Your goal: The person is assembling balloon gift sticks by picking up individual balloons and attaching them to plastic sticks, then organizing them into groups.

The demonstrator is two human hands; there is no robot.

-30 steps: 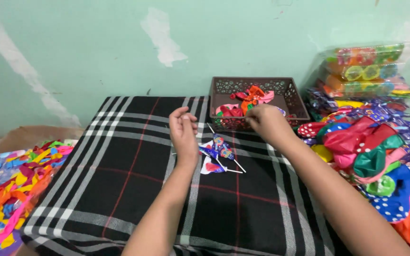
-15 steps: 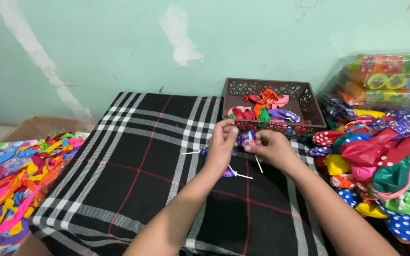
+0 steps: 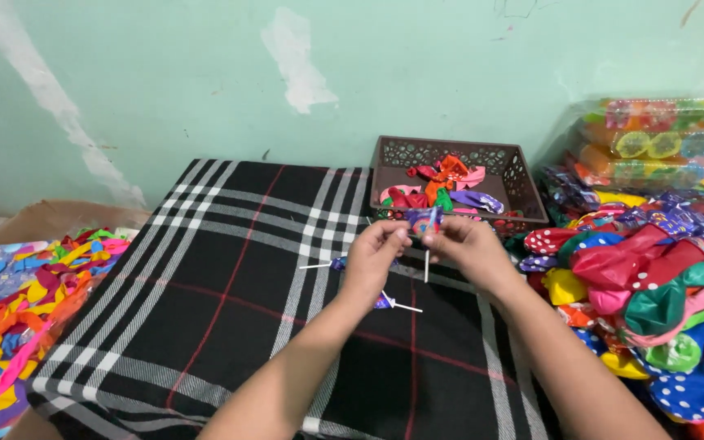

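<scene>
You're holding both hands together over the middle of a black cloth w/ white and red check lines (image 3: 205, 310), in front of a pale green wall. Your left hand (image 3: 372, 259) and right hand (image 3: 468, 248) are both pinching shut on a small purple-blue wrapped lollipop on a white stick (image 3: 425, 224), fingertips closed at the wrapper, stick hanging down btwn the hands. Two more lollipops w/ white sticks are lying on the cloth: one (image 3: 327, 263) just left of your left hand, another (image 3: 393, 304) under your wrists. Behind your hands a dark brown perforated plastic basket (image 3: 450, 155) is holding red, pink and purple balloons. A heap of loose coloured balloons, some polka-dotted, (image 3: 653, 310) is sitting at the right; a second bright pile of balloons (image 3: 18, 318) at the left. Judging by the grip, you're working on the lollipop itself, prob. fixing smth to it; next move likely needs a steady pinch and a small turn. Vs. a second ago: your right hand was reaching at the basket and the hands were apart; now they're meeting on the lollipop, lifted off the cloth.
</scene>
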